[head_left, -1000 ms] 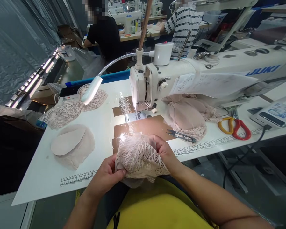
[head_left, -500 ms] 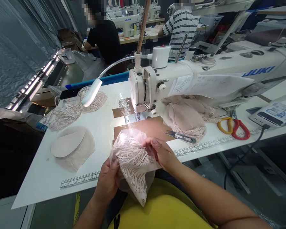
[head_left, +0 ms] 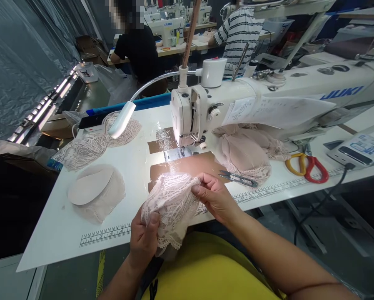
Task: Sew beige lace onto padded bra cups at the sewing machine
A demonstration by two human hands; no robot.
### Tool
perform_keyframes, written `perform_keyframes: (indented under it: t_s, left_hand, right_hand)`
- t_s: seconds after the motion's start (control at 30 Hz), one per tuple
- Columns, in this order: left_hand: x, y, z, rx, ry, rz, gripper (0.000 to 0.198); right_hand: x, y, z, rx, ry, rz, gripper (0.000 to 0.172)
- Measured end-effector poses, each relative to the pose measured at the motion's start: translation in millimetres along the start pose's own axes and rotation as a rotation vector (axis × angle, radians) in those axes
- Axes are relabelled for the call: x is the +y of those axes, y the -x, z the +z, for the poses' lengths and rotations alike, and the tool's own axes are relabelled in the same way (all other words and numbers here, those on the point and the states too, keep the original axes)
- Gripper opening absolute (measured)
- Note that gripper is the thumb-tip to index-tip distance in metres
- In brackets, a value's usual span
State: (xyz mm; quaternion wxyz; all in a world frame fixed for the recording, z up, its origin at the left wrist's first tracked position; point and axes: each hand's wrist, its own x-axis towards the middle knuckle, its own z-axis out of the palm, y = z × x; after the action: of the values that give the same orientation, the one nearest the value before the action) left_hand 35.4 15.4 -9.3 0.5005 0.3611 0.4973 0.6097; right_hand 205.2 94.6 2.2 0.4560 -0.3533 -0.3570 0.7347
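A pale pink lace bra cup [head_left: 174, 204] is stretched between my two hands at the table's front edge, below the sewing machine needle area. My left hand [head_left: 145, 235] pinches its lower left side, thumb on top. My right hand [head_left: 216, 198] grips its upper right corner between thumb and fingers. The sewing machine [head_left: 193, 112] stands just beyond, its presser foot [head_left: 182, 152] over the metal plate with no cloth visible under it. A lamp [head_left: 122, 121] on a bendy neck lights the spot. Thread snips [head_left: 238, 178] lie to the right of my right hand.
Lace pieces [head_left: 87, 150] and a smooth beige cup [head_left: 95, 189] lie on the left of the white table [head_left: 49, 233]. More beige cups [head_left: 245, 152] are heaped under the machine arm. Scissors [head_left: 307, 166] with yellow and red handles lie at right. Two people sit beyond.
The lace cup has been turned and spread: its hanging point is gone and a scalloped edge now faces down. My right hand has shifted its grip to the upper right corner.
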Motion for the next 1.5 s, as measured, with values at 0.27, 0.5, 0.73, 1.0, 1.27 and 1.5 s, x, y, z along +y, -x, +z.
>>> perform_keyframes:
  t_s: [0.27, 0.5, 0.73, 1.0, 1.27, 1.5]
  left_hand:
    - [-6.2, -6.8, -27.6, 0.072, 0.087, -0.047, 0.033]
    - [49.3, -30.2, -34.9, -0.284, -0.363, 0.23, 0.073]
    - [41.4, -33.5, -18.7, -0.736, -0.321, -0.154, 0.02]
    - [35.4, -35.2, -20.8, -0.623, -0.265, -0.151, 0.022]
    - [45.2, -45.1, -23.4, -0.504, -0.415, -0.071, 0.011]
    - [46.2, -55.8, -24.3, -0.556, -0.299, -0.08, 0.036]
  right_hand:
    - [-4.7, 2.8, -2.3, -0.004, 0.059, -0.132, 0.022]
    - [-26.2, 14.3, 14.0, -0.469, 0.503, -0.138, 0.006]
    - [-26.2, 11.7, 18.9, -0.46, 0.578, -0.238, 0.014]
    - [-19.2, 2.2, 19.4, -0.314, 0.715, -0.28, 0.023]
    - [-22.4, -3.6, 21.6, -0.248, 0.771, -0.258, 0.021]
    - [-24.8, -5.7, 19.6, -0.22, 0.782, -0.23, 0.017]
